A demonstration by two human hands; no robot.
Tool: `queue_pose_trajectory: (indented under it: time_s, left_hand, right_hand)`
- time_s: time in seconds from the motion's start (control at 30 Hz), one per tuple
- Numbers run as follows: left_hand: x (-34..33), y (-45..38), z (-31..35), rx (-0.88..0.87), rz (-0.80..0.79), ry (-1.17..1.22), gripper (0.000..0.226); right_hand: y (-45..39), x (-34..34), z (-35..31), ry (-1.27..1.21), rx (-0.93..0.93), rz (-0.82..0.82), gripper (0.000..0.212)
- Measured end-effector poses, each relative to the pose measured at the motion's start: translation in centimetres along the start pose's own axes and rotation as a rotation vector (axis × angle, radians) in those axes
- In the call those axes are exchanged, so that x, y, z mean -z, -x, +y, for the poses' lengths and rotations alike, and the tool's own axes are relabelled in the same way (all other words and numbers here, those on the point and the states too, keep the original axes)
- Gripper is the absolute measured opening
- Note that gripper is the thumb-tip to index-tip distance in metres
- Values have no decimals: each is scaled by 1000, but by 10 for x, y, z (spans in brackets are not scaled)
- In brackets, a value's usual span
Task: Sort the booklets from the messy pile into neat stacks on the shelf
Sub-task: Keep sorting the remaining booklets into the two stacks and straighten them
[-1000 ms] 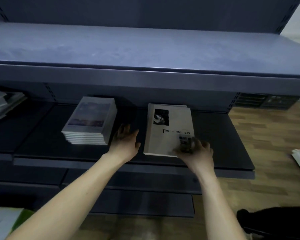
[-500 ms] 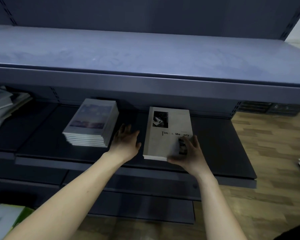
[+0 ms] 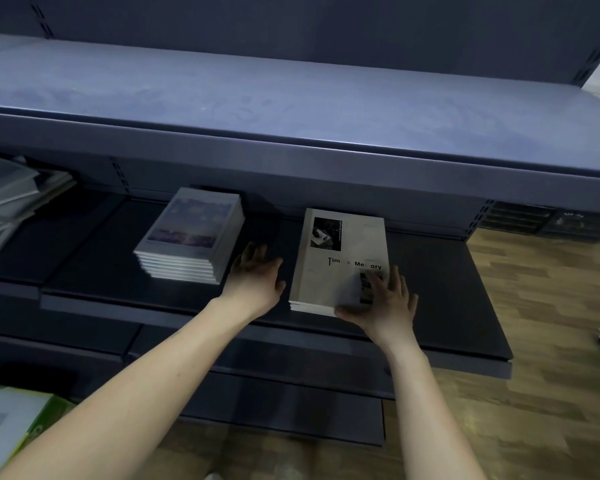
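The right hand (image 3: 381,303) lay with straight, spread fingers on the near right corner of the "Time & Memory" booklet (image 3: 340,258), which topped a short stack on the dark middle shelf (image 3: 447,306); its thumb reached along the stack's near edge. Just left of that stack, the left hand (image 3: 257,275) rested on the shelf, fingers relaxed and slightly spread, gripping nothing, its thumb near the booklet's left edge. Beyond the left hand's fingertips and to their left stood a taller stack of photo-cover booklets (image 3: 191,233). Far to its left lay the messy pile (image 3: 7,199).
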State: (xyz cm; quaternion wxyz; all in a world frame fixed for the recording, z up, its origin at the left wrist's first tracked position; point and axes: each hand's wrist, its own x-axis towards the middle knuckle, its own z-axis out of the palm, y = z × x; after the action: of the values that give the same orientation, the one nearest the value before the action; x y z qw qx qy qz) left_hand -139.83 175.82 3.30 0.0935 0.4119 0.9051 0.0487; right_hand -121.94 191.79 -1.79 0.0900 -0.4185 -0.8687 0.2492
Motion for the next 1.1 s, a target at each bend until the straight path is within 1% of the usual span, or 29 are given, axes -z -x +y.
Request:
queue_pose_trajectory:
  time_s: [0.1,0.17,0.27,0.37,0.5,0.67,0.83,0.97,1.03,1.1]
  left_hand:
    - [1,8,-2,6,-1,4,54]
    - [-1,12,-6,4,25,-4,54]
    - [-2,22,-12,-7,82,-60,56]
    - [4,34,-24,20,136,-93,57]
    - [19,53,-54,85,237,-115,52]
    - [30,83,-113,174,241,-92,51]
    - [38,117,-186,235,244,-91,58]
    - [43,148,-246,291,242,-73,59]
    - [44,163,-276,319,229,-57,60]
    - [46,177,-307,344,224,-41,60]
  right_hand:
    - [8,2,-19,17,54,-3,101]
    - [14,1,-35,-21,125,0,90]
    - [23,-7,-64,-150,211,-34,73]
    - [33,-19,-95,-271,279,-104,67]
    - [49,-30,-139,-292,368,-120,59]
    - [68,-51,-201,-274,461,-149,48]
    - [87,-88,-266,-195,539,-150,49]
    - [107,-120,-317,-29,573,-149,52]
    - [118,-136,-343,41,567,-185,55]
    - [129,-152,-368,61,575,-223,57]
